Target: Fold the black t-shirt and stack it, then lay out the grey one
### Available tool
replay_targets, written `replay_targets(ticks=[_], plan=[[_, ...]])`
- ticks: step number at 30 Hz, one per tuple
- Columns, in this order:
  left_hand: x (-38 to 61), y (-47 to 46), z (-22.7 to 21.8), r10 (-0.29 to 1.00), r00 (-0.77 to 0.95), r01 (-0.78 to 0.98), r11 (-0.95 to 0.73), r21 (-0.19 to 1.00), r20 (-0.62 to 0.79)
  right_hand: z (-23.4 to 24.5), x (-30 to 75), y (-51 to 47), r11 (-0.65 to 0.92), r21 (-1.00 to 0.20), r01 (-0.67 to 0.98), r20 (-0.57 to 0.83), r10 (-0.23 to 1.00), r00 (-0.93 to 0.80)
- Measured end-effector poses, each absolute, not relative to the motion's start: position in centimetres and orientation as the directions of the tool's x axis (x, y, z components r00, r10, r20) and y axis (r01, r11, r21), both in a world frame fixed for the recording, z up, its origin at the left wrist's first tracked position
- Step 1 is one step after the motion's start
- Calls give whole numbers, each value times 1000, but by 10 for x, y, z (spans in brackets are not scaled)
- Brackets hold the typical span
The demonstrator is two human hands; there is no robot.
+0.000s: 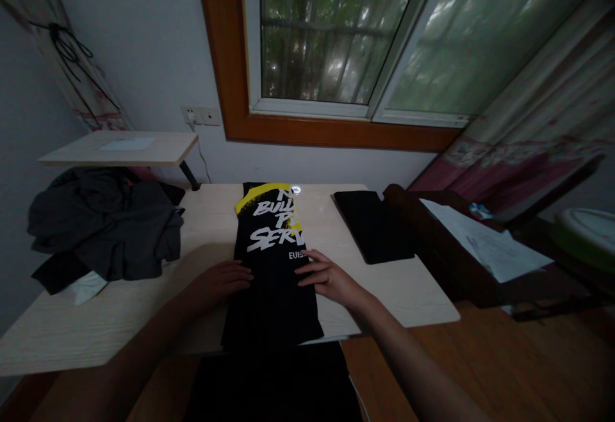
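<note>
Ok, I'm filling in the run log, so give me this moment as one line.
left hand: touching black garment, left edge; right hand: touching its right edge; state: folded, flat on table; dark clothes: heaped, left

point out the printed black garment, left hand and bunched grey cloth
Printed black garment [273,276], head view: plain middle.
Left hand [223,279], head view: back of the hand.
Bunched grey cloth [110,227], head view: middle of the heap.
</note>
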State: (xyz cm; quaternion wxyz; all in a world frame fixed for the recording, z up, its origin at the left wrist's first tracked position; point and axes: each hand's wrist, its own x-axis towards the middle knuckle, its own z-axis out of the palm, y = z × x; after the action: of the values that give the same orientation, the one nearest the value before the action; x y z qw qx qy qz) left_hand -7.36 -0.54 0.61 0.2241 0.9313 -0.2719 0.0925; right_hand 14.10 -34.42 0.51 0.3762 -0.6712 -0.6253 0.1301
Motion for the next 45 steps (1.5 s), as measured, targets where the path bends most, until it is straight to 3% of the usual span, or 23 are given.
replay_targets(ticks=[5,9,11,15,18,21,23,30,35,38,40,42,45], plan=[[-79,-13,26,-310,942,-329,-777,536,129,23,135,-343,111,-844,524,248,948,198],[-87,-29,52,-262,965,-161,-630,759,-14,46,127,-343,-3,-969,247,68,958,279],[-89,-35,61,-99,995,-37,-486,873,-13,56,125,-339,-52,-992,113,-11,942,334],[-72,-39,64,436,896,120,-44,992,-89,67,127,-316,35,-992,-125,-52,772,634],[-51,-38,59,511,828,161,179,971,-231,63,129,-295,88,-965,-245,-139,624,769],[-41,-36,52,509,794,229,256,939,-332,46,132,-286,14,-934,-357,-277,603,748],[-42,-34,48,491,799,272,219,937,-347,33,134,-288,-37,-930,-367,-307,629,714],[-48,-29,38,390,898,246,-63,967,-203,17,141,-306,-198,-960,-196,-274,795,541],[-65,-21,33,96,985,164,-273,948,-143,29,138,-323,-375,-923,-84,-385,901,201],[-81,-19,38,-166,963,144,-350,926,-213,38,134,-335,-468,-879,-87,-465,884,-57],[-88,-19,44,-271,929,144,-361,922,-251,43,132,-340,-523,-847,-98,-501,845,-185],[-91,-20,49,-266,928,160,-343,925,-259,46,131,-342,-546,-830,-114,-520,831,-199],[-87,-18,53,-98,966,205,-276,939,-239,46,136,-337,-476,-863,-167,-487,873,30]])
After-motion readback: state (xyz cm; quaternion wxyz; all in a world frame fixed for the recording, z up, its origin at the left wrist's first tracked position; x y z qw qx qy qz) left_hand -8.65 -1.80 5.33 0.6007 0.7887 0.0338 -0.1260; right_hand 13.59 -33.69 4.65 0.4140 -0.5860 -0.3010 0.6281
